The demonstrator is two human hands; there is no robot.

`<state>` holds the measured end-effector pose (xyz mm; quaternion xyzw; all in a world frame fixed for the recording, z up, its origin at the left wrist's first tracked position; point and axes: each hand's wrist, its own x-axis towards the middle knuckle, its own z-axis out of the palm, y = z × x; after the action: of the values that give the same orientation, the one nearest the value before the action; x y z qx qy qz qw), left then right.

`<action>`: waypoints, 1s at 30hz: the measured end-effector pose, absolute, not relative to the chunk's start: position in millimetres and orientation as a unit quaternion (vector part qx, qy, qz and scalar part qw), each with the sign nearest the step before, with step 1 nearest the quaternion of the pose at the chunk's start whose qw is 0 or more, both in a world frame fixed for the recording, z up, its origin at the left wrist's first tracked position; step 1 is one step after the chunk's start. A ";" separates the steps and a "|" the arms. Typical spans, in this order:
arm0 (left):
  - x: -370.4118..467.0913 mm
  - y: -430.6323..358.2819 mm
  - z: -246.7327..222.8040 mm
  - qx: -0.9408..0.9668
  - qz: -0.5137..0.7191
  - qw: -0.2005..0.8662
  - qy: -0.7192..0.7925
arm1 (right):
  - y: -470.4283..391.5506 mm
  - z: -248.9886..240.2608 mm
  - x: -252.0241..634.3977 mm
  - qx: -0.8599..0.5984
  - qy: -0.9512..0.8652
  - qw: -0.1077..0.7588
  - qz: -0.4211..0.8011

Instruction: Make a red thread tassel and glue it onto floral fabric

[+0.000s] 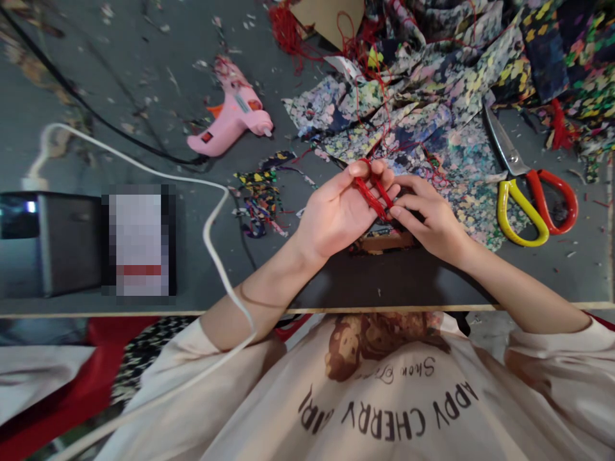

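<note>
A looped bundle of red thread (373,197) lies across the palm of my left hand (336,208), which is turned up with its fingers curled and the thumb pressed at the bundle's upper end. My right hand (427,214) pinches the lower end of the same bundle between thumb and fingers. From the bundle, thin red strands seem to run up toward the floral fabric (413,121) just beyond the hands. Under my hands, near the table edge, a piece of brown cardboard (384,242) is partly visible.
Scissors (521,186) with one yellow and one red handle lie at the right. A pink glue gun (230,118) rests at the upper left, near fabric scraps (259,195). A white cable (211,218) crosses my left forearm from a black box (67,243). Red thread (288,32) is tangled farther back.
</note>
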<state>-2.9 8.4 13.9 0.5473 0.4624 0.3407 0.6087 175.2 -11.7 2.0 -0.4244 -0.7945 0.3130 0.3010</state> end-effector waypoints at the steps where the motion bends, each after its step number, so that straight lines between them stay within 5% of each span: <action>1: -3.3 8.8 14.2 0.552 0.341 0.601 0.466 | -11.5 1.5 175.8 -0.428 -0.795 0.297 0.310; 8: -9.3 14.3 16.5 0.586 0.377 0.506 0.508 | -11.6 -0.9 179.1 -0.465 -0.793 0.292 0.264; 20: -5.1 10.9 16.2 0.595 0.353 0.516 0.505 | -9.8 1.3 181.6 -0.457 -0.809 0.306 0.209; 25: 0.5 6.7 18.6 0.567 0.335 0.576 0.484 | -11.9 4.1 179.3 -0.446 -0.782 0.327 0.286; 30: 6.3 4.0 25.5 0.307 0.413 0.742 0.430 | -12.4 2.2 176.2 -0.434 -0.766 0.336 0.335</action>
<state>6.3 4.0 25.5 0.3068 0.4300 0.4130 0.7419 176.2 -12.4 2.2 -0.4344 -0.7660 0.3345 0.3356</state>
